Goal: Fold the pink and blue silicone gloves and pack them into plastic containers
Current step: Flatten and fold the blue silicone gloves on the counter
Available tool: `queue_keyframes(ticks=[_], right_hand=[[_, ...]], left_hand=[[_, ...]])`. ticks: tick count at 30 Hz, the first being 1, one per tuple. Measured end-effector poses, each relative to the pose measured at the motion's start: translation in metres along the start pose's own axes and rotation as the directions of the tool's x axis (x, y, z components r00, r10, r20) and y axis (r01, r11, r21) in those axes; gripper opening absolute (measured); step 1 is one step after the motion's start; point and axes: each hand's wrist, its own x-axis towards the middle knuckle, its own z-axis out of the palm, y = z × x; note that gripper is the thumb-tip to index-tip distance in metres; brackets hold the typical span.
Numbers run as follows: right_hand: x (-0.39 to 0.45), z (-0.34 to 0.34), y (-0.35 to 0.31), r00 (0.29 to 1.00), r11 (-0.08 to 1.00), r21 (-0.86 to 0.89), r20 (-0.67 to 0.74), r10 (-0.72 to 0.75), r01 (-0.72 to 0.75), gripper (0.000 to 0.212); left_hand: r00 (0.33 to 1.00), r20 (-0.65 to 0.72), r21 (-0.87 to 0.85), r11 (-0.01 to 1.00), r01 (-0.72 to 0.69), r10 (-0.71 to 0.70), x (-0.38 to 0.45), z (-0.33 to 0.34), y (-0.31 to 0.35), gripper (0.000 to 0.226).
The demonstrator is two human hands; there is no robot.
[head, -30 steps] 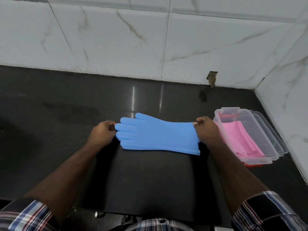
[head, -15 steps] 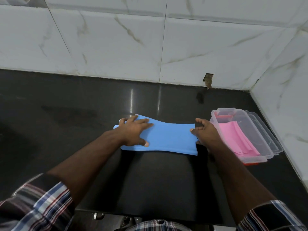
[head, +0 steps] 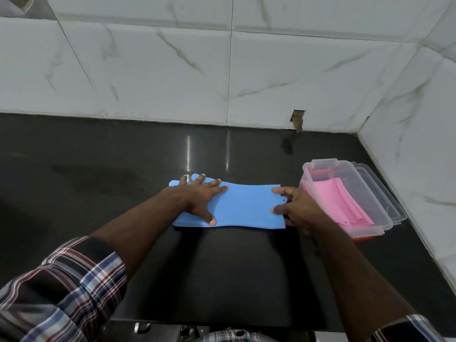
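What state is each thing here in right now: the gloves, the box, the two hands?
Blue glove: flat on the dark counter, not yet packed.
Pink glove: folded, inside the container.
Clear container: open, no lid on.
Left hand: fingers spread, pressing the blue glove's finger end.
Right hand: pinching the cuff edge.

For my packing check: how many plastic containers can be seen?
1 clear container for certain, at the right of the counter, holding the pink glove. A clear lid or second tray lies behind it; I cannot tell which.
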Motion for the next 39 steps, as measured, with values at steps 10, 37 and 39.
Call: queue_keyframes(ticks=[10,37,39], right_hand=[[-0.028,-0.007,-0.034,0.988,0.995,0.032,0.112,-0.102,0.099,0.071],[-0.055,0.137,-0.104,0.926,0.916,-0.188,0.212,-0.314,0.354,0.092],[-0.057,0.144,-0.106,0.928,0.905,-0.235,0.208,-0.309,0.354,0.092]], left_hand=[[1.000,0.008,-0.028,1.000,-0.001,0.001,0.000,0.002,-0.003,0.117],[0.769,-0.535,-0.506,0.862,0.039,-0.350,-0.048,0.030,-0.056,0.047],[0.733,-0.465,-0.650,0.754,0.098,-0.496,-0.060,0.042,-0.073,0.032]])
